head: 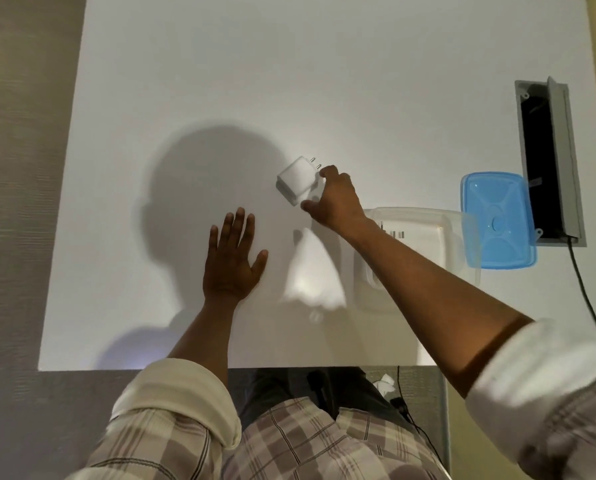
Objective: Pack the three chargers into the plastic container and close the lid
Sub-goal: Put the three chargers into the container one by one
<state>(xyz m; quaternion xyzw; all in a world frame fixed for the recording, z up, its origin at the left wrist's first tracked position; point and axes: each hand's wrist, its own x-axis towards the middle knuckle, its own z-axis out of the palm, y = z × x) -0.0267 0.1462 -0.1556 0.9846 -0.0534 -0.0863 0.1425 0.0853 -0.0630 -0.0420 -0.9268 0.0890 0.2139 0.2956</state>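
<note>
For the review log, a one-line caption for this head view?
Right hand grips a white charger; left hand flat on table; clear container open.

The person's right forearm (411, 271) crosses the clear rectangular plastic container (442, 233), hiding most of its inside, so what lies there cannot be told apart from a few dark marks. A white blurred shape (312, 271) on the white table (255, 81) is too smeared to identify. The blue plastic lid (497, 220) covers the container's far right edge.
</note>
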